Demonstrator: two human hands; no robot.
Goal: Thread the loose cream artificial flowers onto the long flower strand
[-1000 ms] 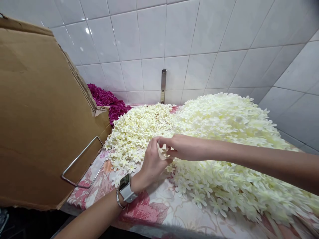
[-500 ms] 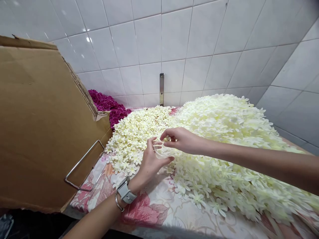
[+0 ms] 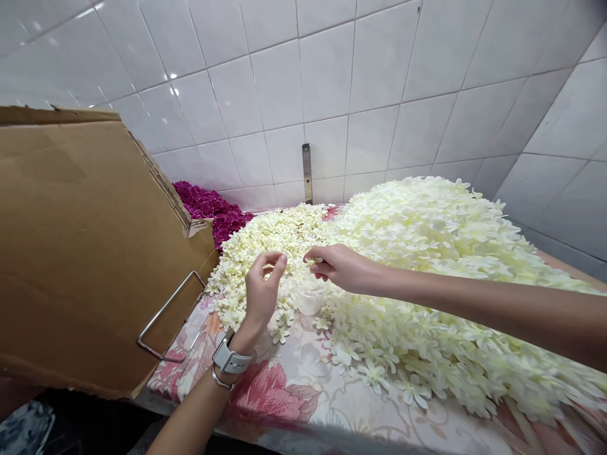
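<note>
Over the small cream flowers [image 3: 265,243], my left hand [image 3: 260,291] has its thumb and fingertips brought together, and I cannot make out anything between them. My right hand [image 3: 344,266] is just to its right, fingers curled in a pinch; whatever it may hold is too small to name. A clear plastic cup [image 3: 310,301] stands below and between the hands, touched by neither. The large heap of white-yellow artificial flowers [image 3: 441,253] spreads under and around my right forearm. A few loose flowers [image 3: 281,332] lie beside the cup.
A tall cardboard box [image 3: 80,253] stands at the left, with a bent metal wire handle [image 3: 164,309] beside it. Purple flowers [image 3: 208,205] are piled behind. A floral tablecloth [image 3: 279,392] covers the table. The tiled wall [image 3: 327,76] has a metal bracket [image 3: 307,174].
My left hand has come off the clear cup and moved left, its spread fingers closing together. The right hand stays in nearly the same place. The view has shifted slightly.
</note>
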